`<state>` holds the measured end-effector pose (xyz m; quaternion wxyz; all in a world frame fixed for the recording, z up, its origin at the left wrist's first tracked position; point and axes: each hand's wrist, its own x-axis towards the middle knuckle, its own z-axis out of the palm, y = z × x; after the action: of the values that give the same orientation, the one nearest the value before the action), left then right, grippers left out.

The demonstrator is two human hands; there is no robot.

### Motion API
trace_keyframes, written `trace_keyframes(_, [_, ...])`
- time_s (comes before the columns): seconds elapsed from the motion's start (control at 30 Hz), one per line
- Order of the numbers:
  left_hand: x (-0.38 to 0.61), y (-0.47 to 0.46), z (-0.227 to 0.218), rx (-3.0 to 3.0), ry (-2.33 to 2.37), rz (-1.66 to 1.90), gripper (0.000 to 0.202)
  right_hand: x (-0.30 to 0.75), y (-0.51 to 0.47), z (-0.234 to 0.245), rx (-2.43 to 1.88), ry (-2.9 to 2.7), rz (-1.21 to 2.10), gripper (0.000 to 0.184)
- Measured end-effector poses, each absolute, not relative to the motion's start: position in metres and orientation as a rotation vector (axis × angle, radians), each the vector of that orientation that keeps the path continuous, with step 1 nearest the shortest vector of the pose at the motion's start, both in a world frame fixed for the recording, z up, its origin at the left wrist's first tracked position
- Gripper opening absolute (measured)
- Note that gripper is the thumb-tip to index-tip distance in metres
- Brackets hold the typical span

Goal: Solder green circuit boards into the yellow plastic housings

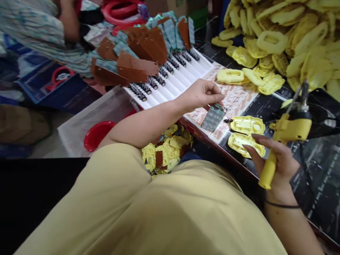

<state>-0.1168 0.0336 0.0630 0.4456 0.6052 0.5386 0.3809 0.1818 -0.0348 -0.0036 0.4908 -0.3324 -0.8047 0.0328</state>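
Observation:
My left hand (204, 95) is closed in a pinch at the upper edge of a small greenish-grey circuit board (213, 119), which hangs tilted over the patterned sheet. Thin wires run from the board toward a small black part (227, 120) beside the upper yellow shell half (248, 125). My right hand (281, 159) grips the handle of a yellow soldering gun (293, 128) in the palm, its metal tip pointing up and away. The thumb and forefinger of that hand are spread at the lower yellow shell half (239, 143); contact is unclear.
Yellow shells (305, 46) are heaped at the back right. Brown and greenish boards with wired black parts lie along a white ridged tray (170, 88). Below the table edge is a pile of yellow pieces (170, 150). Another person's arm (69, 21) is at the upper left.

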Motion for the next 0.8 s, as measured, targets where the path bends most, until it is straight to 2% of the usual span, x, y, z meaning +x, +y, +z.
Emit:
trace_keyframes(0.1, [-0.08, 0.038, 0.051, 1.351, 1.176, 0.84, 0.028, 0.168, -0.03, -0.005, -0.823, -1.907, 0.068, 0.038])
trace_keyframes(0.2, [-0.059, 0.038, 0.048, 1.257, 1.099, 0.778, 0.028, 0.161, -0.027, -0.006, -0.827, -1.853, 0.04, 0.029])
trace_keyframes(0.3, [-0.051, 0.04, 0.047, 1.3, 1.047, 0.708, 0.019, 0.162, -0.025, -0.004, -0.855, -1.791, 0.052, 0.019])
trace_keyframes(0.53, [-0.045, 0.053, 0.039, 1.488, 0.8, 0.473, 0.004, 0.169, -0.018, 0.004, -0.963, -1.8, 0.073, 0.014])
trace_keyframes(0.8, [-0.026, 0.053, 0.035, 1.615, 0.786, 0.495, 0.008, 0.179, -0.015, 0.005, -0.978, -1.921, -0.082, 0.022])
